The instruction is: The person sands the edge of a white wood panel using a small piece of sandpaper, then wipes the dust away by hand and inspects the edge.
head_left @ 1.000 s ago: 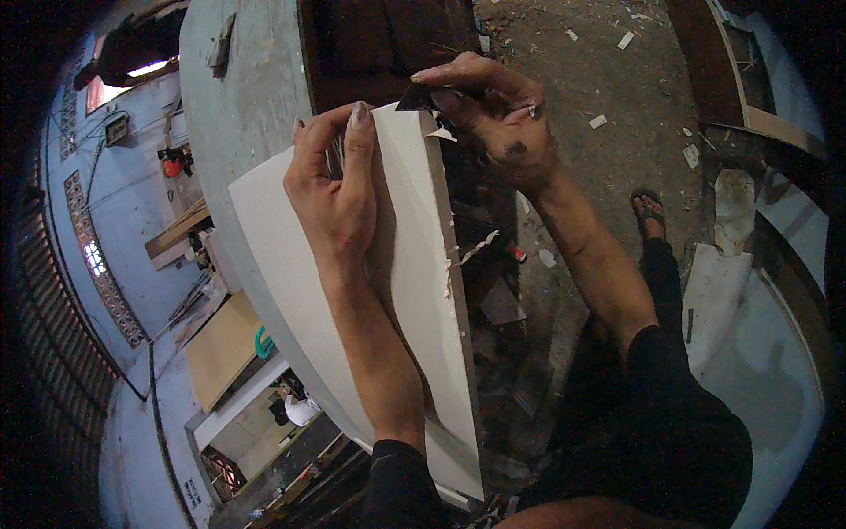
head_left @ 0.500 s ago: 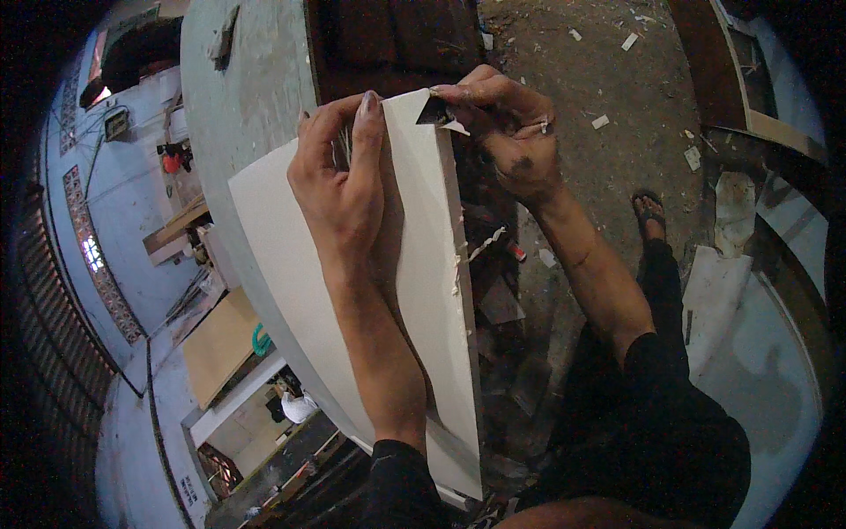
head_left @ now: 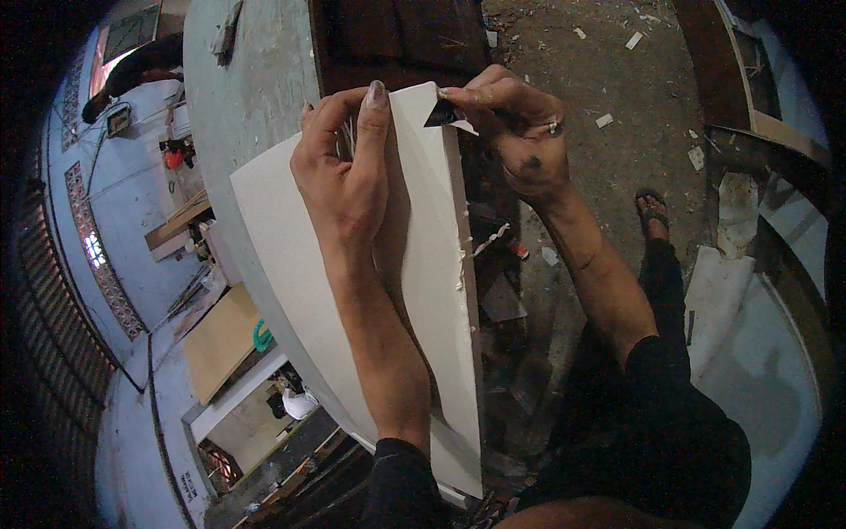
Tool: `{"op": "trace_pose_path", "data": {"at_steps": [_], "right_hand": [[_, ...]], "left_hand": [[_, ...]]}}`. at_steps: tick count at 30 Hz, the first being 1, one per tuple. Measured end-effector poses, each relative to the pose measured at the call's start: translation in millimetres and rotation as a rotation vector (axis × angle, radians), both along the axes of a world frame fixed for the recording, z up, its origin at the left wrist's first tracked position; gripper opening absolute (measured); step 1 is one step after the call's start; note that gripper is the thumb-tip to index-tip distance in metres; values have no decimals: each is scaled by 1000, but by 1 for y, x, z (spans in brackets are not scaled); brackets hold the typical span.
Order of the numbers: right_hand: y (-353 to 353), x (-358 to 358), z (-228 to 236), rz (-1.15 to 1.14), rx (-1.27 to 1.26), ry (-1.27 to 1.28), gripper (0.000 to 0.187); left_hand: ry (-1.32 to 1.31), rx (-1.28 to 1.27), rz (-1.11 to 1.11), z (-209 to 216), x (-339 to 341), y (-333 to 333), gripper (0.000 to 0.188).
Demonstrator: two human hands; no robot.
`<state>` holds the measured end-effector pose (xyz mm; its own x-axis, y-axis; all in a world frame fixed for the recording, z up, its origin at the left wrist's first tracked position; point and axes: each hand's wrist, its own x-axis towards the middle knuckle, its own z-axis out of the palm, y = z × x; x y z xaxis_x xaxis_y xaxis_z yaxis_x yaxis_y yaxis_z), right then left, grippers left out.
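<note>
A long white board (head_left: 432,264) stretches from my body to the far middle, with ragged white bits along its right edge. My left hand (head_left: 344,167) rests over the board's far end, its fingers curled at the edge and the thumb lying on the top face. At the far right corner, my right hand (head_left: 520,132) pinches a small dark, flat scraper-like blade (head_left: 439,113), pressed to the edge. A pale shaving (head_left: 467,128) sticks up beside the blade. Part of the blade is hidden behind my fingers.
Under the board is a grey-green worktable (head_left: 256,79). A dark brown panel (head_left: 397,44) lies beyond its far end. White scraps (head_left: 604,120) litter the floor at right, near my sandalled foot (head_left: 652,212). A tan sheet (head_left: 220,339) leans at left.
Both hands keep their grip at the board's far end, with the blade at the same corner. The whole view has shifted by a slight amount.
</note>
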<state>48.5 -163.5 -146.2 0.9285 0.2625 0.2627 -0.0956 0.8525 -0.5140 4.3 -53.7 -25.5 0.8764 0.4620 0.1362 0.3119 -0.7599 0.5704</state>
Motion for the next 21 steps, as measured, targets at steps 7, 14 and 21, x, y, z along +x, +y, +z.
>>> {"op": "trace_pose_path", "data": {"at_steps": [7,14,21], "right_hand": [[-2,-6,-1,-17,-16,12,25],[-15,-19,-1,22,-77,-24,37],[-29,-41,1,185,-72,78,33]], "left_hand": [[16,8,1,-1,0,1,25],[23,-14,10,0,0,-1,26],[31,28,35,-1,-1,-3,27]]}}
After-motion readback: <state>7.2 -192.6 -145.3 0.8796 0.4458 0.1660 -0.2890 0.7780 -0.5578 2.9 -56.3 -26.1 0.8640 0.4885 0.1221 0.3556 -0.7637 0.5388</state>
